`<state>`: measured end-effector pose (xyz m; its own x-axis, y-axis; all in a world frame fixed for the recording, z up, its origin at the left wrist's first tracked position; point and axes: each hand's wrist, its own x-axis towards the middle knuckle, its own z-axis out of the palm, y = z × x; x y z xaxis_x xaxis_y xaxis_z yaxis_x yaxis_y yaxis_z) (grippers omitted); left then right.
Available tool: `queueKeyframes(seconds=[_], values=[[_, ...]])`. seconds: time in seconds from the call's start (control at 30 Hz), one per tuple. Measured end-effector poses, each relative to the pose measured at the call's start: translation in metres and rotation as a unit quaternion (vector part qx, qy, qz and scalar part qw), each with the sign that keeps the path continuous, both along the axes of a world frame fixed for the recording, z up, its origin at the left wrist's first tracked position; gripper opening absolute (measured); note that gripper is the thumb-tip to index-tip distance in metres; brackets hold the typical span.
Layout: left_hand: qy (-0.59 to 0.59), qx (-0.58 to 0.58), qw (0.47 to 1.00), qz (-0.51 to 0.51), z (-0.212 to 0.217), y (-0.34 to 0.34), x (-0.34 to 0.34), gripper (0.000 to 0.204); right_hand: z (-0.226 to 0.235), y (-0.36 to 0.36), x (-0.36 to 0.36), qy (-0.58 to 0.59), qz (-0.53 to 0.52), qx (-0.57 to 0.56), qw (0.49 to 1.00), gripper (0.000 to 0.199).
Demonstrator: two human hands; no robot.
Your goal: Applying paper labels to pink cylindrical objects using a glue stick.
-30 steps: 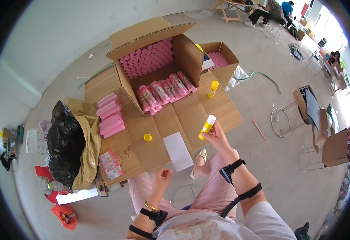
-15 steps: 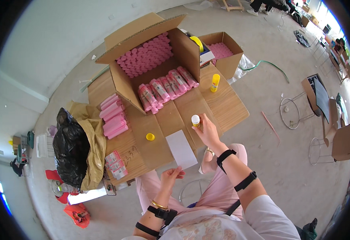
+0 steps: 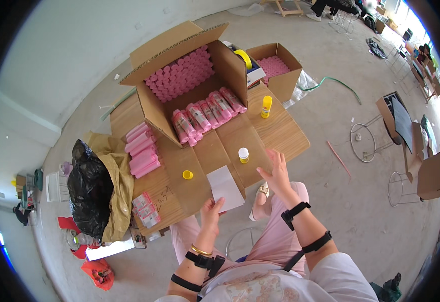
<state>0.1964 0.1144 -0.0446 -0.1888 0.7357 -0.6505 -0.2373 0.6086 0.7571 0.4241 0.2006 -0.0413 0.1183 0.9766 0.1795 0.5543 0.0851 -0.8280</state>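
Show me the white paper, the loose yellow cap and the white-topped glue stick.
White paper (image 3: 227, 185): head view, mid-sheet.
Yellow cap (image 3: 187, 174): head view, visible middle.
White-topped glue stick (image 3: 243, 154): head view, white upper part.

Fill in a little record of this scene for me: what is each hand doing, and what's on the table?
Left hand: pinching the white paper at its near left edge
Right hand: open, holding nothing
White-topped tube: upright on flattened cardboard, not touched by either hand
Yellow cap: on the cardboard, left of the paper
Yellow tube: upright, toward the far right
Large carton: open, pink rolls stacked inside
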Motion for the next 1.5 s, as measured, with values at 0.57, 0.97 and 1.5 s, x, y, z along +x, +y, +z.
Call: queueKeyframes(seconds=[0.57,0.97,1.5], values=[[-0.092,0.163,0.977,0.104,0.027,-0.003,-0.040,0.029,0.003,-0.037,-0.023,0.013,0.058,-0.024,0.998,0.033],[-0.051,0.172,0.954,0.242,0.032,-0.051,-0.109,0.034,0.043,-0.025,-0.106,0.012,0.211,-0.028,0.977,0.020],[-0.112,0.178,0.921,0.329,0.018,-0.095,-0.168,0.024,0.030,0.089,-0.325,-0.118,0.311,0.099,0.938,0.018]])
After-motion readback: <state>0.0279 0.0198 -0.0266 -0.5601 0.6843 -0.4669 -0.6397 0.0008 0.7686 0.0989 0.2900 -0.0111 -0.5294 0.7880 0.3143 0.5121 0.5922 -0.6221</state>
